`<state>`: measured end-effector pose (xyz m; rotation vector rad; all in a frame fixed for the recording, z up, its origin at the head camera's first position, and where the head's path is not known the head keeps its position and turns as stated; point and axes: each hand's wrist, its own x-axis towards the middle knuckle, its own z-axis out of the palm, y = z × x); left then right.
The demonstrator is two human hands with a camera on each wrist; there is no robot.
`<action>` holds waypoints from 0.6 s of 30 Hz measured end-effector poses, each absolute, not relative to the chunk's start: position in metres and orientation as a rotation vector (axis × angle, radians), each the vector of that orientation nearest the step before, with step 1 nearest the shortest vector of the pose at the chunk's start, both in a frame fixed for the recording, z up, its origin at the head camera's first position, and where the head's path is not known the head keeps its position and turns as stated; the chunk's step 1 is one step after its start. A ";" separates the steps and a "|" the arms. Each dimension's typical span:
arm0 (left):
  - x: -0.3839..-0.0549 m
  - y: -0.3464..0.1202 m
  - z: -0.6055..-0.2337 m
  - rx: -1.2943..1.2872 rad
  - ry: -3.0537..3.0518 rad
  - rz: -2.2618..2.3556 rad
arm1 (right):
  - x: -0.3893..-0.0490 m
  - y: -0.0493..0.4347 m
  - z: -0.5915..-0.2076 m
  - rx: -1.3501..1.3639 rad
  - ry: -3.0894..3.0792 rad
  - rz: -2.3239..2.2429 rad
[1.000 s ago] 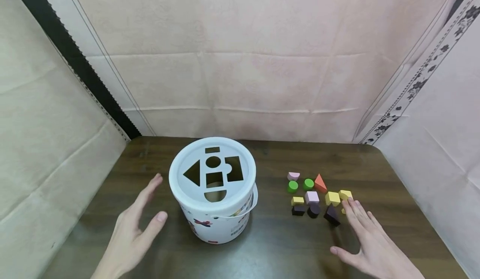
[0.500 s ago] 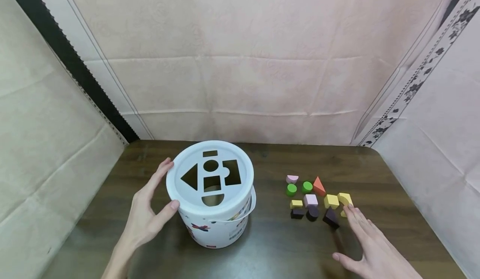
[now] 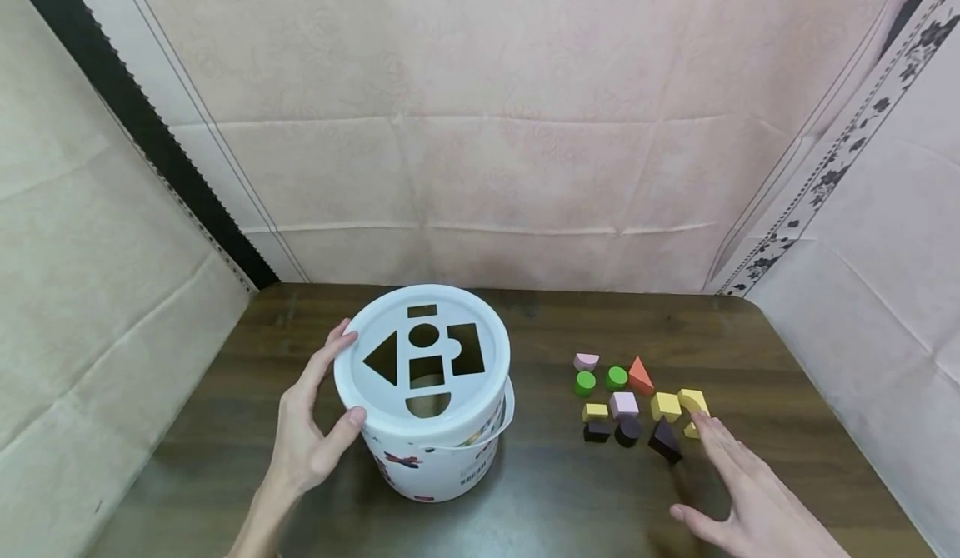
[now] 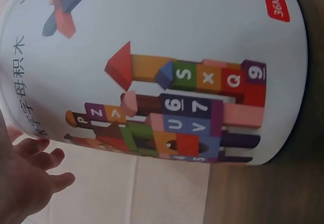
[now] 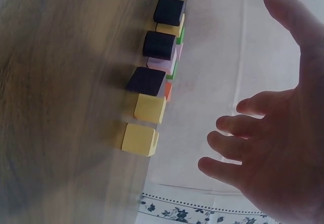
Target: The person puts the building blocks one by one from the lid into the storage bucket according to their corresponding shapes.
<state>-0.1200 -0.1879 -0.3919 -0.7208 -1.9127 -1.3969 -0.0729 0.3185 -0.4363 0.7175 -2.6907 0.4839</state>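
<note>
A white bucket (image 3: 442, 475) with printed pictures of blocks stands upright under a pale blue lid (image 3: 390, 408) cut with shaped holes. My left hand (image 3: 307, 433) is spread at the lid's left side, thumb and fingertips right at the rim. In the left wrist view its other fingers (image 4: 62, 181) hang loosely away from the bucket wall. To the right lie small blocks, among them a dark triangular block (image 3: 664, 440), a yellow cube (image 3: 665, 407) and a yellow arch (image 3: 692, 401). My right hand (image 3: 742, 491) hovers close to the yellow ones, fingers extended and holding nothing.
Further blocks in the cluster include a red triangle (image 3: 640, 376), green cylinders (image 3: 585, 384) and a lilac cube (image 3: 624, 406). The bucket's handle (image 3: 510, 408) hangs on its right. Pale cloth (image 3: 480, 166) walls in the dark wooden table (image 3: 555, 500) at the back and sides.
My left hand has moved right from beside the bucket up to the lid's rim. The right hand stays almost where it was, by the yellow blocks. The blocks lie as before.
</note>
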 end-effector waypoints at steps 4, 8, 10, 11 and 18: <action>-0.121 -0.185 -0.396 -0.740 -1.873 -1.433 | -0.082 0.327 -0.437 0.822 -2.557 0.553; -0.122 -0.182 -0.398 -0.741 -1.853 -1.421 | -0.091 0.334 -0.434 0.869 -2.324 0.650; -0.122 -0.181 -0.398 -0.732 -1.853 -1.414 | -0.094 0.339 -0.434 0.839 -2.243 0.709; -0.122 -0.180 -0.398 -0.727 -1.853 -1.408 | -0.094 0.342 -0.434 0.814 -2.220 0.734; -0.121 -0.177 -0.399 -0.718 -1.844 -1.400 | -0.095 0.366 -0.437 0.585 -2.337 0.871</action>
